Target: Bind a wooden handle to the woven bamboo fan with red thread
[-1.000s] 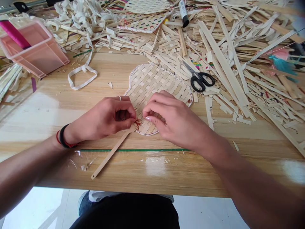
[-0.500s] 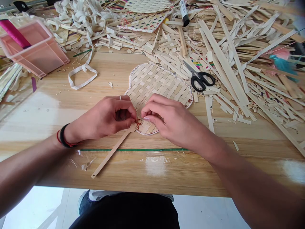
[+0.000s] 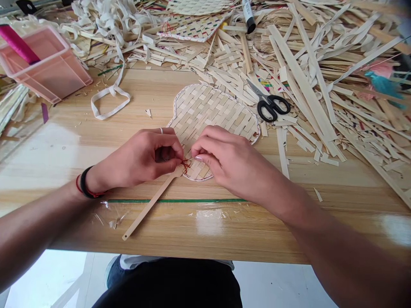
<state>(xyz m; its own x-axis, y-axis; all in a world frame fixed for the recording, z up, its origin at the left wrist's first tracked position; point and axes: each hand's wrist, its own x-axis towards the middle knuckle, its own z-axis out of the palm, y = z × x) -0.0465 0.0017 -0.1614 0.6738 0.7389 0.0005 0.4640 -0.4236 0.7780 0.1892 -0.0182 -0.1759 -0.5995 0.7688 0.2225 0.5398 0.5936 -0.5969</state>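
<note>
A woven bamboo-strip fan [image 3: 218, 109], edged with white trim, lies flat with its wooden handle [image 3: 144, 214] slanting toward the table's front edge. Knotted red thread [image 3: 186, 166] sits where the handle meets the woven part. My left hand [image 3: 154, 154] is closed there, thumb and forefinger pinched at the thread. Just right of it, over the fan's lower part, my right hand [image 3: 221, 156] is pinched on a thin strand that runs toward the left fingertips. That strand is too fine to tell thread from needle. Both hands hide part of the fan.
Black-handled scissors [image 3: 272, 108] lie right of the fan. A pink bin [image 3: 54, 70] with a magenta rod stands at the left, near a white ribbon loop [image 3: 111, 105]. Loose bamboo strips [image 3: 305, 85] heap across the back and right, with a glue stick [image 3: 248, 17] among them.
My right fingertips have shifted very slightly right, and the fine strand between the two hands shows more clearly. My left hand keeps its pinch at the red thread.
</note>
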